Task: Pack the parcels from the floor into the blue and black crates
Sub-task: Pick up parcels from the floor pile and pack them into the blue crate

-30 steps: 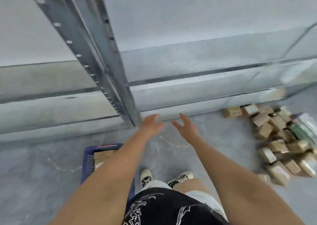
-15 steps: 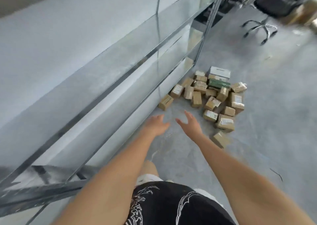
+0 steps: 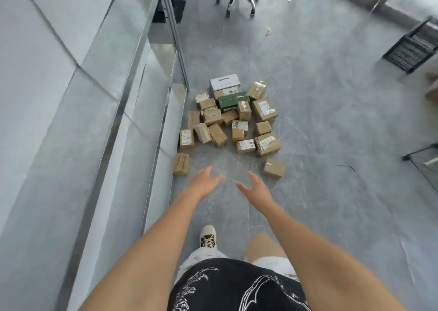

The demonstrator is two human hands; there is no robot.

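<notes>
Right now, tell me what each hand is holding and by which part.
Nothing is held. The left hand and right hand are both open, fingers spread, in the air short of the parcels on the floor.

I see parcels, mostly taped brown cartons plus one green and one white box, heaped on floor beside shelving.

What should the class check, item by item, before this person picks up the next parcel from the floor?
1. Left hand free: ok, open and holding nothing.
2. Right hand free: ok, open and holding nothing.
3. Parcels within reach: not ok, pile of parcels lies ahead of both hands.
4. Nearest parcels accessible: ok, two loose brown boxes lie apart from the pile.
5. Floor path clear: ok.
6. Crate location: cannot tell, none in view.
</notes>
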